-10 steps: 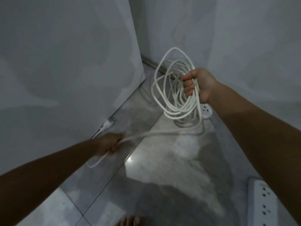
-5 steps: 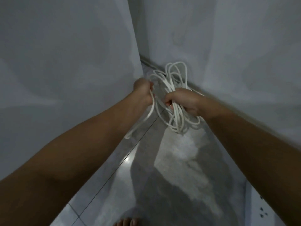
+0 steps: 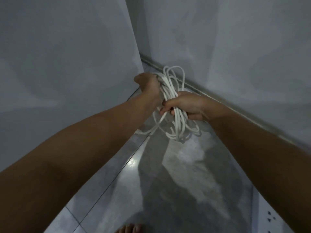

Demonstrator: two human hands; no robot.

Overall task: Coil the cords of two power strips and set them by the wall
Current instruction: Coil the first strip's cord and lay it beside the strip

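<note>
Gripping coiled cord [image 3: 178, 122] in both hands [image 3: 149, 84] [image 3: 186, 105]

Glossy tiled floor [image 3: 185, 182], bare toes [image 3: 133, 228], seemingly a power strip [image 3: 265, 222]

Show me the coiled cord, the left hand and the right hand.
coiled cord [image 3: 179, 125], head view, strands below the grip
left hand [image 3: 149, 84], head view, back of the hand
right hand [image 3: 186, 105], head view, back of the hand

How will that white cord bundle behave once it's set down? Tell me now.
Probably floppy: the cord sags in uneven loops below the right hand. Likely to spread once released, since the left hand also grips the turns together. Probably won't roll: a loose strand trails out sideways.
</note>
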